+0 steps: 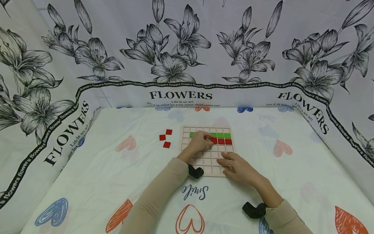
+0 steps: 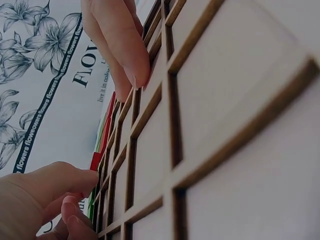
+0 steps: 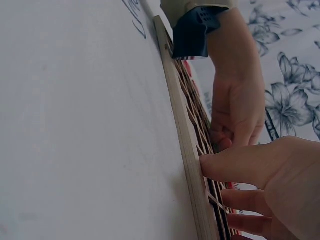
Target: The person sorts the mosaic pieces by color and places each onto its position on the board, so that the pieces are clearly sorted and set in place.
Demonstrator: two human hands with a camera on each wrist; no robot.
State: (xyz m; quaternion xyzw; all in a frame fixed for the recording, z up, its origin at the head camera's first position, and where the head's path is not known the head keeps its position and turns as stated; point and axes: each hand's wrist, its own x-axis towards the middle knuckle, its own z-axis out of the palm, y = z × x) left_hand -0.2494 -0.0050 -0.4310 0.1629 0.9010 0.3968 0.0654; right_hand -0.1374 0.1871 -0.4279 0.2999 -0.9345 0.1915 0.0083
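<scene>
Two hands, one left hand (image 1: pixel 200 142) and one right hand (image 1: pixel 242 168); two sleeves (image 1: pixel 160 187); two black wrist pieces (image 1: pixel 196 171); one board (image 1: pixel 207 162), seven squares across its far edge; four green tiles (image 1: pixel 220 135) in sight on the board, the full number uncertain since a hand covers part of that row; three red tiles (image 1: pixel 221 141) plainly seen in the next row, any under the fingers uncounted; one more red tile (image 2: pixel 95 161) at the left fingertips; three loose red tiles (image 1: pixel 162 137) beside the board; three large printed words "FLOWERS" (image 1: pixel 180 95); one printed word "Smile" (image 1: pixel 195 192).
</scene>
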